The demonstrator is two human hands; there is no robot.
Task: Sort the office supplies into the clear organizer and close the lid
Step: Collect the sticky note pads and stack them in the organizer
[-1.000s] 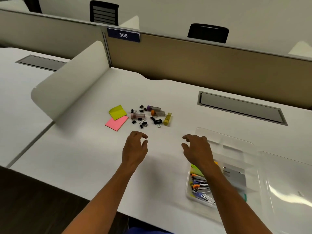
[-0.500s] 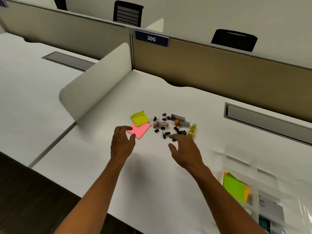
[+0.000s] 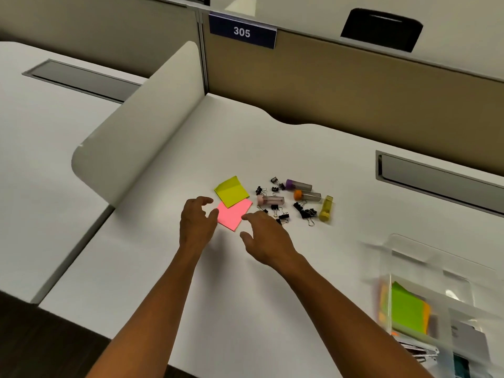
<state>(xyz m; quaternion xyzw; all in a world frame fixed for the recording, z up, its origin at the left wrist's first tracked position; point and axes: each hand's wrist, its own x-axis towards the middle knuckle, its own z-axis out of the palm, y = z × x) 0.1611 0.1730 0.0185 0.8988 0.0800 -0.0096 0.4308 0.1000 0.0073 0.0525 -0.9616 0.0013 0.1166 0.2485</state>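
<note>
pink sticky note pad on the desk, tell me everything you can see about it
The pink sticky note pad is a thin, square, bright pink paper pad lying flat on the white desk, turned so that one corner points toward the person. The yellow sticky note pad overlaps its far corner. The left hand hovers at its left edge with the thumb near or touching it, and the right hand reaches in at its right corner; whether either touches it cannot be told. Black binder clips lie to its right.

This is an open-plan office. White desks [image 3: 272, 282] stand in rows, split by tan fabric partitions [image 3: 354, 85], one bearing a navy "305" number plate [image 3: 242, 31]. Grey cable hatches [image 3: 436, 181] sit in the desktops.
</note>
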